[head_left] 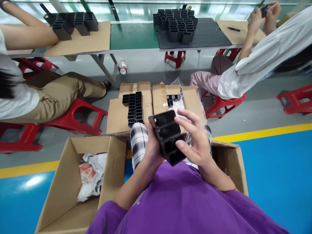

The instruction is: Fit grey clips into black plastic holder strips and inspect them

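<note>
Several black open-topped rectangular cases, pressed side by side in a row, are held tilted above my lap. My left hand is closed round their left side, its thumb along the edge. At their right side is my right hand, its fingers spread and its thumb tip at the rim of a lower case; whether the fingertips press on the cases is hard to tell. Past my knees, a group of black cases stands on a cardboard box. Smaller black pieces lie on the neighbouring box.
Open cartons flank me: the left carton holds crumpled plastic, and the right carton is partly behind my arm. Ahead runs a workbench with black cases. Two people sit there on red stools. A bottle stands on the floor.
</note>
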`<action>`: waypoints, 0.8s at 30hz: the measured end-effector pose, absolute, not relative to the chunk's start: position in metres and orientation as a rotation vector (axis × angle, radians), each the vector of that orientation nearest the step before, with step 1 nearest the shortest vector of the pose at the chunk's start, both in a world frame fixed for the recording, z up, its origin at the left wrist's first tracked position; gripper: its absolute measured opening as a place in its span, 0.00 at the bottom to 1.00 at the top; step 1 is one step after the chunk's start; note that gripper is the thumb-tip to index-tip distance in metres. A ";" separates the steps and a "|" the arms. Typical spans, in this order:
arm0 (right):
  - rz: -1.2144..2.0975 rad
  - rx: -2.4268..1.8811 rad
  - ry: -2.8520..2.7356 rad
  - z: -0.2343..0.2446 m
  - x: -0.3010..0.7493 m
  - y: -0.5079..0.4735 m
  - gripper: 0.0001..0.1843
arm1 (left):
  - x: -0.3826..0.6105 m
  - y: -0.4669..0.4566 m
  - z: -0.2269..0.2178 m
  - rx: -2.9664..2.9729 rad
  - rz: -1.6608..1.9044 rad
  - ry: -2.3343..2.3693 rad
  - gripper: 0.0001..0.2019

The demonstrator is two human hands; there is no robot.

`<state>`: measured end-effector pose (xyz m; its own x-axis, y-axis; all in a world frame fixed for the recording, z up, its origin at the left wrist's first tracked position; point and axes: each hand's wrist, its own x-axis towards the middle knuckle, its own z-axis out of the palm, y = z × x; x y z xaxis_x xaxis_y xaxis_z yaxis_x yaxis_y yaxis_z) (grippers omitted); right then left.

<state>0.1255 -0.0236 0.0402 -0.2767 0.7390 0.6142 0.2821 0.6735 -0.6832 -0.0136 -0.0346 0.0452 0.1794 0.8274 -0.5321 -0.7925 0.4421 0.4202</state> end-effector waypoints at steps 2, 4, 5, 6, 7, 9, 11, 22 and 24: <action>0.619 -0.848 -1.775 0.039 0.128 -0.024 0.27 | -0.014 -0.032 0.048 0.050 1.142 0.756 0.36; 0.683 -0.850 -1.749 0.038 0.129 -0.024 0.23 | -0.014 -0.030 0.048 0.046 1.157 0.750 0.36; 0.700 -0.847 -1.747 0.039 0.129 -0.024 0.21 | -0.014 -0.029 0.048 0.041 1.166 0.753 0.37; 0.702 -0.847 -1.747 0.039 0.129 -0.024 0.20 | -0.013 -0.029 0.048 0.034 1.174 0.756 0.37; 0.692 -0.851 -1.748 0.039 0.128 -0.024 0.18 | -0.013 -0.029 0.048 0.027 1.181 0.758 0.37; 0.664 -0.866 -1.747 0.039 0.127 -0.024 0.16 | -0.012 -0.029 0.046 0.010 1.192 0.758 0.37; 0.639 -0.870 -1.747 0.038 0.126 -0.024 0.16 | -0.012 -0.029 0.045 -0.003 1.215 0.757 0.37; 0.669 -0.850 -1.738 0.032 0.125 -0.024 0.17 | -0.014 -0.029 0.045 -0.001 1.268 0.812 0.35; 0.706 -0.850 -1.712 0.028 0.125 -0.025 0.19 | -0.013 -0.029 0.044 0.023 1.273 0.819 0.36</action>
<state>0.1253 -0.0246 0.0283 -0.1974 0.8179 0.5405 0.1986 0.5733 -0.7949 -0.0135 -0.0291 0.0441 0.0568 0.8471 -0.5285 -0.8318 0.3329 0.4442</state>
